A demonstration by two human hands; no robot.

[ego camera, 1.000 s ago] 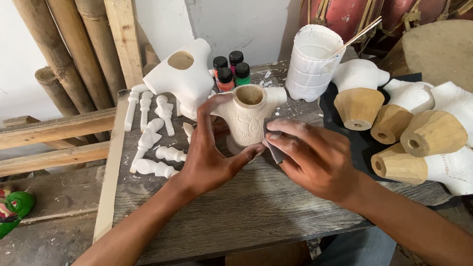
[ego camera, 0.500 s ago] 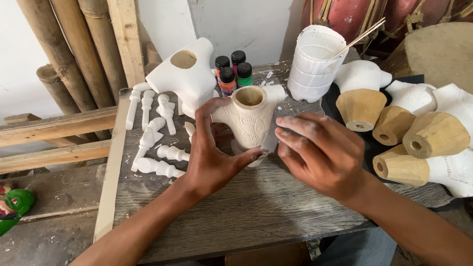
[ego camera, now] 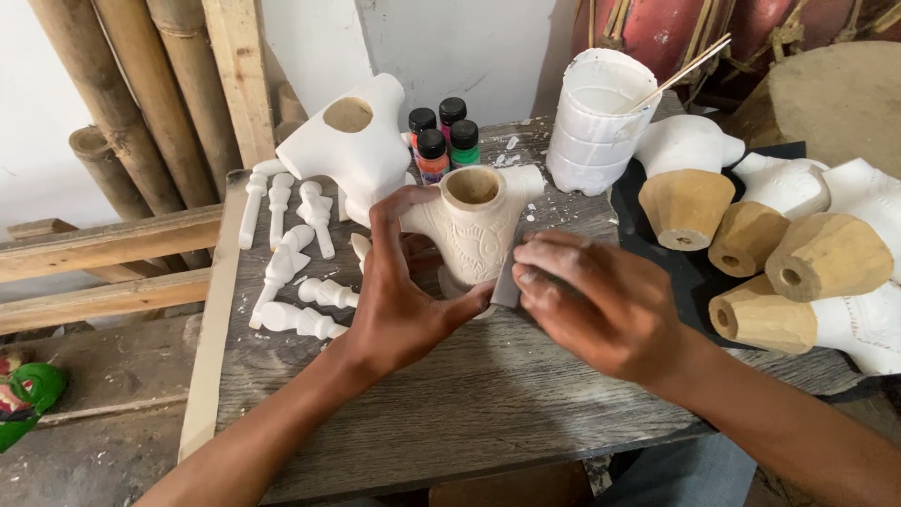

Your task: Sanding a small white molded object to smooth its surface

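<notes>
Head view: left hand (ego camera: 399, 305) fingers wrapped around carved torso (ego camera: 472, 235) on table (ego camera: 488, 404). Right hand (ego camera: 605, 305) fingers pinching grey sanding pad (ego camera: 507, 279) against its side. Probably light, stiff, brittle at stubs; best gripped round waist.

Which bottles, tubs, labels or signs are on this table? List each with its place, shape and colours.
Four small paint bottles: back of the table, behind the carved piece held by the left hand; round, black caps, red, orange, pink and green contents.
White plastic tub: back right of the bottles; ribbed, open, a thin stick leaning in it.
No signs or screens; no labels show clearly.
</notes>
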